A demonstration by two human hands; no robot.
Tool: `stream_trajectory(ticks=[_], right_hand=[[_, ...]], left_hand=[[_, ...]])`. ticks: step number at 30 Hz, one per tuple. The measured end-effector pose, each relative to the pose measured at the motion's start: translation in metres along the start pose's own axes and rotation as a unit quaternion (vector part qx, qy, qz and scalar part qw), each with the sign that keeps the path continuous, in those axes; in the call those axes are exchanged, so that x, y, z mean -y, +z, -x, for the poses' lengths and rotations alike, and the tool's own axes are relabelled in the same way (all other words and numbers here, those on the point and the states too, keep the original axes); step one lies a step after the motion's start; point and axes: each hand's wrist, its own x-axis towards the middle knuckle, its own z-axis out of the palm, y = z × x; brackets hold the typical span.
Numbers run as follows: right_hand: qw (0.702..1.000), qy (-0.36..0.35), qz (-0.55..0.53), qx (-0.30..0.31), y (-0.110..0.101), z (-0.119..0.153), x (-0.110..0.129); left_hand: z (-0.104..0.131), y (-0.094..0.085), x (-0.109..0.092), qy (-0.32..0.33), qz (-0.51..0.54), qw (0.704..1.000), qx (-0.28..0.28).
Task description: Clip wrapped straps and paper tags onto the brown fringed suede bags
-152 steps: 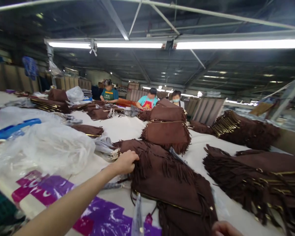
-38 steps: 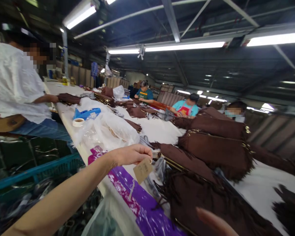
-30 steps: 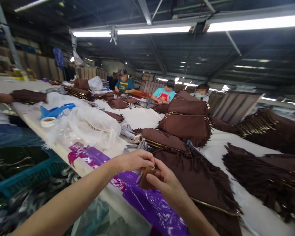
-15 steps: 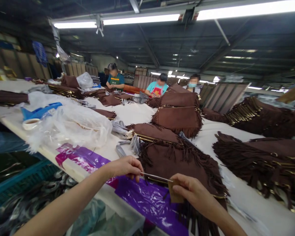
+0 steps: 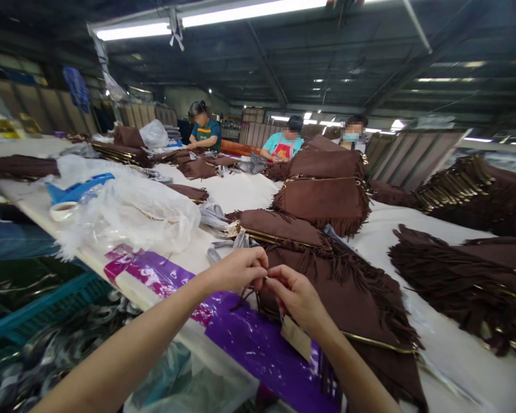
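Note:
My left hand (image 5: 243,268) and my right hand (image 5: 296,297) meet fingertip to fingertip at the front edge of a brown fringed bag (image 5: 331,287). Both pinch a thin string, mostly hidden between the fingers. A tan cardboard tag (image 5: 296,337) hangs below my right hand, over purple printed plastic (image 5: 241,338). The bag lies flat with its gold zipper edge toward the lower right. Just behind it rests another brown bag (image 5: 279,226).
Brown bags are stacked behind (image 5: 324,198) and heaped at the right (image 5: 464,275). Clear plastic (image 5: 150,212), a blue object (image 5: 79,188) and a white tape roll (image 5: 63,211) lie left. A teal crate (image 5: 47,310) stands below the table. Three people work beyond.
My hands have come together, where the string was stretched between them before. The tag has dropped from my right fingers and now dangles. The camera view has shifted slightly.

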Motion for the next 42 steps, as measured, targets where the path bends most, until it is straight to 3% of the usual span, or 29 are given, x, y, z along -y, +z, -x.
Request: stream_trajectory(ticks=[4, 8, 10, 13, 17, 19, 22, 24, 25, 28, 31, 36, 39, 42], right_hand=[[0.99, -0.072, 0.118, 0.027, -0.011, -0.013, -0.009], [0.999, 0.001, 0.019, 0.035, -0.018, -0.017, -0.022], [0.998, 0.043, -0.026, 0.03, -0.02, -0.017, -0.028], [0.995, 0.083, -0.057, 0.021, -0.023, -0.016, -0.033], [0.993, 0.095, -0.056, 0.03, -0.023, -0.014, -0.035], [0.994, 0.087, -0.051, 0.042, -0.023, -0.013, -0.037], [0.994, 0.08, -0.062, 0.047, -0.022, -0.012, -0.037], [0.993, 0.08, -0.073, 0.041, -0.022, -0.012, -0.037], [0.993, 0.081, -0.079, 0.036, -0.022, -0.013, -0.036], [0.991, 0.09, -0.099, 0.025, -0.022, -0.013, -0.035], [0.988, 0.1, -0.114, 0.019, -0.023, -0.013, -0.034], [0.989, 0.098, -0.109, 0.034, -0.025, -0.011, -0.031], [0.991, 0.085, -0.094, 0.048, -0.026, -0.011, -0.031], [0.995, 0.053, -0.072, 0.053, -0.024, -0.012, -0.035]], left_hand=[[0.011, -0.007, 0.019, 0.002, 0.0, 1.0, 0.012], [0.025, 0.011, 0.03, 0.068, -0.179, 0.981, -0.028], [0.027, 0.024, 0.035, 0.069, -0.293, 0.952, -0.061], [0.02, 0.035, 0.044, 0.045, -0.395, 0.915, -0.063], [0.008, 0.018, 0.051, 0.047, -0.411, 0.91, -0.025], [0.006, 0.004, 0.053, 0.034, -0.449, 0.893, -0.029], [0.011, -0.008, 0.049, 0.008, -0.508, 0.852, -0.127], [0.018, -0.004, 0.044, 0.029, -0.509, 0.838, -0.194], [0.022, 0.002, 0.041, 0.054, -0.502, 0.841, -0.197], [0.028, 0.026, 0.037, 0.121, -0.479, 0.862, -0.111], [0.025, 0.041, 0.047, 0.103, -0.487, 0.865, -0.063], [0.018, 0.03, 0.067, 0.098, -0.499, 0.86, -0.039], [0.018, 0.02, 0.069, 0.109, -0.5, 0.859, -0.021], [0.019, 0.019, 0.067, 0.116, -0.536, 0.836, -0.008]])
